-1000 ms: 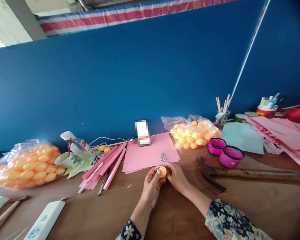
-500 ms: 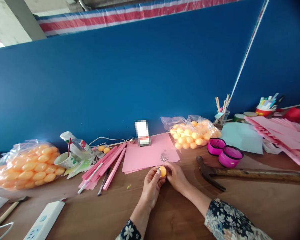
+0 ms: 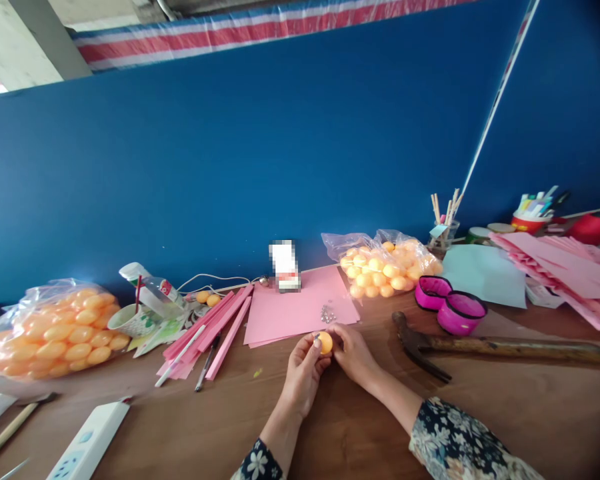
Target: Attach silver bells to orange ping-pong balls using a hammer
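Note:
Near the table's front middle, my left hand (image 3: 303,373) is closed around an orange ping-pong ball (image 3: 325,343), thumb resting on its near side. My right hand (image 3: 354,357) has its fingers curled against the ball's right side; their tips are partly hidden, and I cannot tell whether they also hold something small. Just beyond the hands, a little pile of small shiny metal pieces (image 3: 327,314) lies on pink paper sheets (image 3: 300,307). More orange balls fill a clear plastic bag (image 3: 380,270) behind and to the right.
A hammer (image 3: 500,348) and two magenta pouches (image 3: 461,313) lie right of my hands. Pink paper strips (image 3: 233,333), a paper cup (image 3: 133,321) and another bag of balls (image 3: 60,337) are left. A power strip (image 3: 90,440) sits front left. A phone (image 3: 285,267) leans at the blue partition.
My hands and the ball stay almost in place. At the lower left, a thin white cable-like piece has shifted and looks straighter and lower.

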`<state>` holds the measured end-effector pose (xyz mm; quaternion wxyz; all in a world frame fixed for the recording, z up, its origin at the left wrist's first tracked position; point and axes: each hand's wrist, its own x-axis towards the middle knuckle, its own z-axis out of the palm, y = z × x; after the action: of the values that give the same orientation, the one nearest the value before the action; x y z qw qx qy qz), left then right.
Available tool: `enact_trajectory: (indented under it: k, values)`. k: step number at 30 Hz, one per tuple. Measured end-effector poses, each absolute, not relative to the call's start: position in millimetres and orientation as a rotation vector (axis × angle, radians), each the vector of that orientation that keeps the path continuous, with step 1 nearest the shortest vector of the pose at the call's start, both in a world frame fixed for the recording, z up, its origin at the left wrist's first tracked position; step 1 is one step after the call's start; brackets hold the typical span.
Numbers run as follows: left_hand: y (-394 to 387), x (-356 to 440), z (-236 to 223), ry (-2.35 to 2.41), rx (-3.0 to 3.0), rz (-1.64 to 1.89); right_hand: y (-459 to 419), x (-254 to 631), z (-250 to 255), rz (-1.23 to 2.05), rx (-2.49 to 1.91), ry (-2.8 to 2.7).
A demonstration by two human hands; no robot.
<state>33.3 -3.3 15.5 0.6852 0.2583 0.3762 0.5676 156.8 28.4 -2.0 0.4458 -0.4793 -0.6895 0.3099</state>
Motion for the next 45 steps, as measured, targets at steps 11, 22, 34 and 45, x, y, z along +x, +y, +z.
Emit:
enact_trajectory:
  k: [11,22,34,45]
  values:
    - [-2.8,33.2,13.8,0.843,0.595,1.274,29.3,157.5,-3.4,0.750,-1.183,-1.719]
    - [-1.1,34.8,12.4,0.887,0.569,1.286,27.5,156.9,-1.1,0.764,-1.188,-1.718]
    - [-2.2,34.9,14.4,0.886,0.574,1.283,28.2,156.9,-0.9,0.762,-1.190,-1.717]
    - [-1.4,35.7,14.2,0.893,0.560,1.287,28.0,157.2,-1.6,0.760,-1.184,-1.712]
